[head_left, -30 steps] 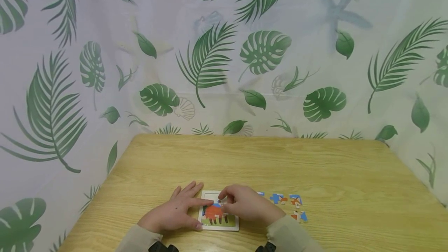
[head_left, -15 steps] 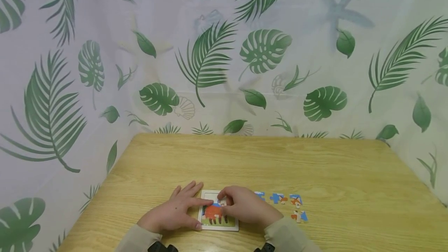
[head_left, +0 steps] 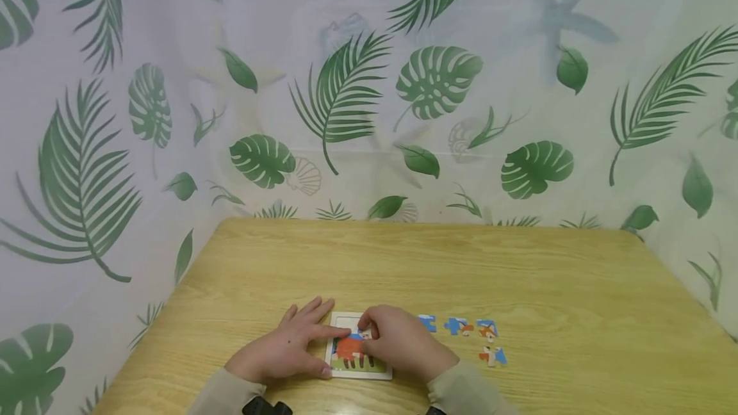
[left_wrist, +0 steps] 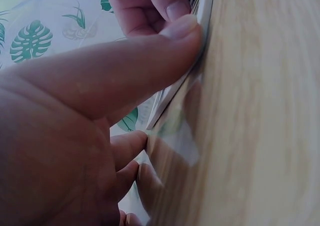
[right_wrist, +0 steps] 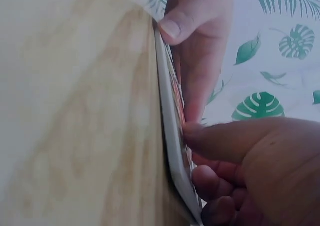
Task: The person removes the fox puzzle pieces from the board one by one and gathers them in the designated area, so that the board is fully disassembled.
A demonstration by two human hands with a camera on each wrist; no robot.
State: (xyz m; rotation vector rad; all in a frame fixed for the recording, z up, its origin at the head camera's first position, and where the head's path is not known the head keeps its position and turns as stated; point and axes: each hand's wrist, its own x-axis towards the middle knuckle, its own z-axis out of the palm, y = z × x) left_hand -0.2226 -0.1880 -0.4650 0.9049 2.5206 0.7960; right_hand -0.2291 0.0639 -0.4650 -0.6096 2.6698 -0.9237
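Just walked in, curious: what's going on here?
Someone is working on a partly filled jigsaw puzzle. The left grip rests on its left side; the right grip curls over its right side, whether it pinches anything is unclear. At least four loose puzzle pieces lie farther right on the wooden table.

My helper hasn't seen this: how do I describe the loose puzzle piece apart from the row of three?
On the wooden table, find the right hand over the white-framed puzzle. To its right lies a row of three loose pieces. Your piece, orange, white and blue, lies just nearer than the row's right end, alone outside the row.
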